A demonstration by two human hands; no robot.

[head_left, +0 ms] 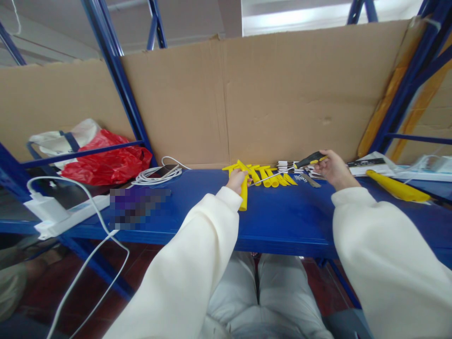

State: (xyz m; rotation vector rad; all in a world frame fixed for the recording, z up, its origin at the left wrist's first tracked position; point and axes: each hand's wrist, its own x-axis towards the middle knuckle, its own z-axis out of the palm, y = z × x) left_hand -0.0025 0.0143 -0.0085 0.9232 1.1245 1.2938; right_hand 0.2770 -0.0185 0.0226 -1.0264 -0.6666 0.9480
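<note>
My left hand (237, 180) is closed around a yellow tapered tube (243, 200), its wider end pointing down over the blue shelf. In my right hand (332, 168) is a screwdriver (310, 159) with a black and yellow handle. Its long thin shaft slopes down leftward, and the tip meets or passes close to the tube by my left fingers; exact contact cannot be made out. Several more yellow tapered tubes (271, 179) lie in a row just behind and to the right of my left hand. A flat metal strip (312, 181) lies below the screwdriver handle.
Cardboard (275, 99) closes off the back of the blue shelf (282, 226). To the left are a red plastic bag (109, 157), a coiled white cable (157, 176) and a white power strip (77, 214). A larger yellow piece (397, 187) lies at the right.
</note>
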